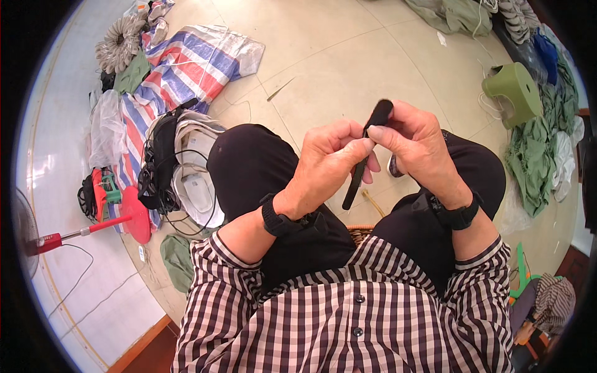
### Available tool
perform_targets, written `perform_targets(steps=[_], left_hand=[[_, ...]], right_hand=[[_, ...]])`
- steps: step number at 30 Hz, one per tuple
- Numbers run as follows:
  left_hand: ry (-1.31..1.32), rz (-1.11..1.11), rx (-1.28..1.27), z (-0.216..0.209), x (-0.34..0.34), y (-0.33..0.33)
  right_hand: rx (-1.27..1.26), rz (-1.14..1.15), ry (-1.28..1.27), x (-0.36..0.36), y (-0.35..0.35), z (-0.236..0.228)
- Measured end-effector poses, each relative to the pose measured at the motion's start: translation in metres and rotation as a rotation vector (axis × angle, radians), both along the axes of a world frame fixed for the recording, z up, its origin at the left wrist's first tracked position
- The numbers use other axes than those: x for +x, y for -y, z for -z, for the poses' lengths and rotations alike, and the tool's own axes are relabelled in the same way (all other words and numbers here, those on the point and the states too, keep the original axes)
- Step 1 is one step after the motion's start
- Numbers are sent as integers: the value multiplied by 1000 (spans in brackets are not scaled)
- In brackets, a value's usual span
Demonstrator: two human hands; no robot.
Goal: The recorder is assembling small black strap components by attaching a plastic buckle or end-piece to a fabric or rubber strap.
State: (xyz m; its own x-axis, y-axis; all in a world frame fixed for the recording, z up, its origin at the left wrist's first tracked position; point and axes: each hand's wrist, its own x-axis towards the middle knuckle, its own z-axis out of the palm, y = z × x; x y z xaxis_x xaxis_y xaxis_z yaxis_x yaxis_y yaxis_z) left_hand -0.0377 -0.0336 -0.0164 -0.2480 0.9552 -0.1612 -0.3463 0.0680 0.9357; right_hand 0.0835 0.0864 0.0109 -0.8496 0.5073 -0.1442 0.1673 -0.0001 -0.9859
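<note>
A narrow black strip (355,184), perhaps of fabric, slants between my two hands above my knees. Its rounded upper end sticks up past my fingers and its lower end hangs below them. My left hand (333,152) pinches the strip near its middle from the left, thumb pointing right. From the other side my right hand (416,140) grips the upper part, its thumb tip meeting my left thumb. What lies right under the two thumbs is hidden.
A striped woven plastic sheet (199,59) lies on the floor at left, beside white shoe-like pieces (193,186) and black cords. A red-based fan (134,214) stands nearer. At right are a green stool (513,93) and green cloth (535,161).
</note>
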Motion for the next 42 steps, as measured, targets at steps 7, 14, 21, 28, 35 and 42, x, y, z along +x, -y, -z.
perform_targets(steps=[7,14,21,28,35,42], left_hand=[[126,-32,-39,-5,-4,-2],[119,-65,-30,0,-4,-3],[29,-50,5,3,0,-4],[110,27,23,1,-1,-5],[108,62,9,1,-2,-5],[7,-2,32,4,3,-5]], right_hand=[[-77,221,-202,1,-6,14],[25,196,-181,-5,6,13],[-72,169,-211,-4,1,18],[-207,188,-208,-3,-4,18],[-273,190,-209,-3,-6,22],[-256,194,-185,-4,-4,21]])
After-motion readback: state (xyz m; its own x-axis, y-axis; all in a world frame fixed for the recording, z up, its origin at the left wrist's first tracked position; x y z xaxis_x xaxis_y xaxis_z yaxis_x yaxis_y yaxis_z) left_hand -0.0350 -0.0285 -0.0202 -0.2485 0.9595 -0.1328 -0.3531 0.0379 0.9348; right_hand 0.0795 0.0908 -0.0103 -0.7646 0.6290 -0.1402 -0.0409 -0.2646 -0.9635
